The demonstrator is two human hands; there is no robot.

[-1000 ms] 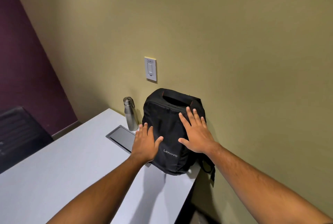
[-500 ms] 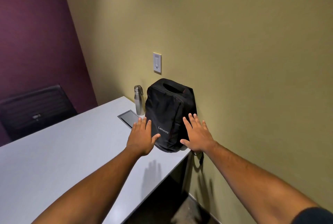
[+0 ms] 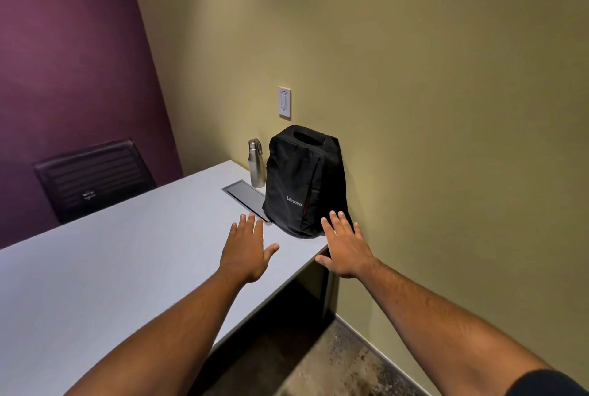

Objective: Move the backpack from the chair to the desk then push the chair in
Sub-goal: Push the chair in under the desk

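A black Lenovo backpack (image 3: 302, 182) stands upright at the far right corner of the white desk (image 3: 111, 268), leaning against the olive wall. My left hand (image 3: 247, 252) hovers over the desk, short of the backpack, fingers spread and empty. My right hand (image 3: 345, 250) hangs over the desk's right edge, just in front of the backpack's lower right corner, also spread and holding nothing. A black chair (image 3: 92, 179) shows behind the desk's far side on the left, only its backrest visible.
A steel water bottle (image 3: 256, 163) stands left of the backpack by the wall. A flat metal cable hatch (image 3: 243, 196) is set into the desk in front of it. A wall switch (image 3: 284, 102) sits above the backpack. Mottled floor lies under the desk's right end.
Both hands have come off the backpack and drawn back toward me. The view has pulled back and swung left, so the chair behind the desk shows more fully.
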